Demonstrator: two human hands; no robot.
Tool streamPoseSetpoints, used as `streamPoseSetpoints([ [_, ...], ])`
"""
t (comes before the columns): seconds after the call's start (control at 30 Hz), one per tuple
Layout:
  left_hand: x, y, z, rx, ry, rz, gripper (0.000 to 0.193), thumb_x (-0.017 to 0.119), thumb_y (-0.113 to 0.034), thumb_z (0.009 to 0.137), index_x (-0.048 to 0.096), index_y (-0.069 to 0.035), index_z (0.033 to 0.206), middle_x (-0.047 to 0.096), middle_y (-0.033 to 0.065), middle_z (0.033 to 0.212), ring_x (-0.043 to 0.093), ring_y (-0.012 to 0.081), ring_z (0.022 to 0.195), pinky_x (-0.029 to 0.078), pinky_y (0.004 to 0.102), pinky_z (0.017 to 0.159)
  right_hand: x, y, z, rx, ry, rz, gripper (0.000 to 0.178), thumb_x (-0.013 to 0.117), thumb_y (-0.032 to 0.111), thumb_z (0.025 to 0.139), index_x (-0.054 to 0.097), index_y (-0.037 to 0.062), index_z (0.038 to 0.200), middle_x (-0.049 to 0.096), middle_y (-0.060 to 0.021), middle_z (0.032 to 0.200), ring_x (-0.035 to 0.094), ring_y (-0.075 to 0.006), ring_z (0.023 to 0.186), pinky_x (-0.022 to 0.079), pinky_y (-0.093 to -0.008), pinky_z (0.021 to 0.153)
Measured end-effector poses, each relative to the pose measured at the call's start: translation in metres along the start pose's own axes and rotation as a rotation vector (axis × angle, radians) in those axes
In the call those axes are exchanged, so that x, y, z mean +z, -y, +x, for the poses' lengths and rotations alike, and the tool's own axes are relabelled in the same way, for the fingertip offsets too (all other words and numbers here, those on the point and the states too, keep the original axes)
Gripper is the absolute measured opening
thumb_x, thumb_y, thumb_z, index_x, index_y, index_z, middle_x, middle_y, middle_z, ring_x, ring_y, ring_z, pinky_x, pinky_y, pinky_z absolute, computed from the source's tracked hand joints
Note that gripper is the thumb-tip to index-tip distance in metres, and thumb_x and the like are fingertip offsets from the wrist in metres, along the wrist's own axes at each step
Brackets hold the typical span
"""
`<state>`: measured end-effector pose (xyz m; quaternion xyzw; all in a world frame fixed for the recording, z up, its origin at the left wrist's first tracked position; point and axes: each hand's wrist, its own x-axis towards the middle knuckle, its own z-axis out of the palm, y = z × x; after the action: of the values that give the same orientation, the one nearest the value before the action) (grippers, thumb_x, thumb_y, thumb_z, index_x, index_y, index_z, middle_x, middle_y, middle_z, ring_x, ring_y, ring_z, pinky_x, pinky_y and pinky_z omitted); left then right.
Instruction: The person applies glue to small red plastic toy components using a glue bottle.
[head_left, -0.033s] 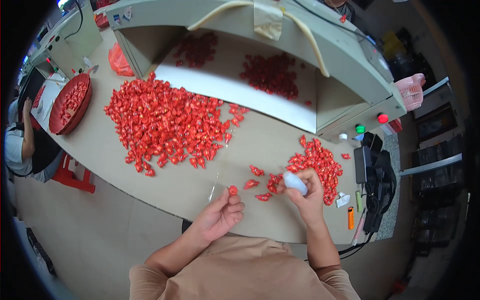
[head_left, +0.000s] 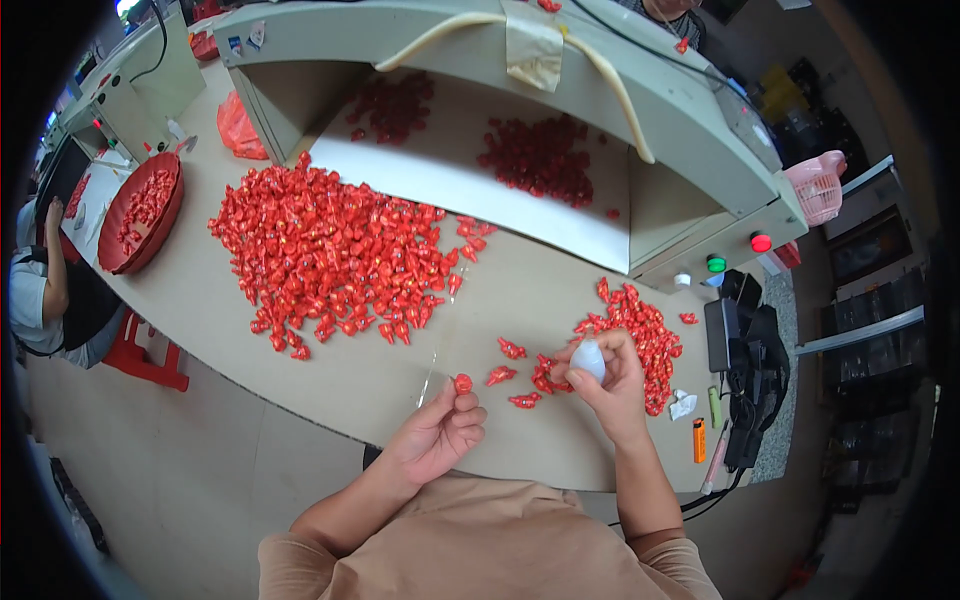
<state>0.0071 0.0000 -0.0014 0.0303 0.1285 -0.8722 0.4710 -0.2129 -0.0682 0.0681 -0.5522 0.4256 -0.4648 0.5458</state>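
Note:
Pinched between thumb and finger of my left hand (head_left: 437, 432) is a small red piece (head_left: 463, 384), held just over the near part of the table. My right hand (head_left: 618, 395) is closed around a small whitish bottle (head_left: 588, 359), its narrower end up. Beside that hand's fingertips lie several red pieces, among them a loose red piece (head_left: 500, 375). Behind the right hand spreads a smaller pile of red pieces (head_left: 648, 345). A much larger pile of red pieces (head_left: 335, 250) covers the table beyond my left hand. Their exact kind is too small to make out.
A grey-green hooded cabinet (head_left: 460, 45) with more red pieces inside stands behind. At right lie an orange lighter (head_left: 699, 440), crumpled tissue (head_left: 683, 404) and a black adapter (head_left: 722, 335) with cables. Far left are a red basket (head_left: 112, 235), a red stool (head_left: 150, 360) and another person (head_left: 45, 290).
The right hand has turned the bottle slightly more upright. The whole view has shifted a little; my left hand keeps its pinch on the red piece.

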Motion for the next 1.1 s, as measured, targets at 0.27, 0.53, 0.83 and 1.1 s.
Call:
streamPoseSetpoints([
  [0.27, -0.003, -0.013, 0.008, 0.076, 0.087, 0.101, 0.018, 0.050, -0.025, 0.097, 0.057, -0.010, 0.104, 0.055, -0.0011, 0.083, 0.046, 0.0103, 0.075, 0.041, 0.0246, 0.067, -0.028, -0.013, 0.125, 0.111, -0.009, -0.365, 0.016, 0.063, 0.005, 0.085, 0.055, -0.0010, 0.097, 0.060, -0.0065, 0.089, 0.062, -0.0132, 0.082, 0.052, -0.0294, 0.070],
  [0.53, 0.002, -0.018, 0.007, 0.100, 0.101, 0.193, 0.022, 0.052, -0.020, 0.096, 0.058, -0.008, 0.114, 0.060, 0.0000, 0.094, 0.050, 0.0100, 0.080, 0.043, 0.0252, 0.071, -0.011, -0.027, 0.219, -0.455, 0.016, -0.995, 0.019, 0.064, 0.005, 0.081, 0.065, 0.0047, 0.100, 0.064, -0.0145, 0.101, 0.062, -0.0321, 0.093, 0.049, -0.0370, 0.081],
  [0.83, 0.001, -0.013, 0.005, 0.098, 0.094, 0.204, 0.022, 0.053, -0.019, 0.096, 0.059, -0.008, 0.114, 0.062, -0.0011, 0.093, 0.051, 0.0090, 0.080, 0.044, 0.0260, 0.073, -0.010, -0.042, 0.220, -0.346, -0.078, -0.981, 0.025, 0.066, 0.014, 0.084, 0.064, 0.0000, 0.105, 0.069, -0.0123, 0.096, 0.066, -0.0213, 0.080, 0.050, -0.0291, 0.073],
  [1.1, -0.006, -0.012, 0.008, 0.160, 0.065, 0.329, 0.020, 0.052, -0.018, 0.097, 0.059, -0.009, 0.113, 0.063, 0.0019, 0.095, 0.056, 0.0098, 0.081, 0.048, 0.0296, 0.074, 0.032, 0.009, 0.062, 0.229, 0.014, -0.167, 0.016, 0.065, 0.005, 0.084, 0.062, -0.0025, 0.098, 0.063, -0.0088, 0.085, 0.057, -0.0118, 0.069, 0.047, -0.0252, 0.060],
])
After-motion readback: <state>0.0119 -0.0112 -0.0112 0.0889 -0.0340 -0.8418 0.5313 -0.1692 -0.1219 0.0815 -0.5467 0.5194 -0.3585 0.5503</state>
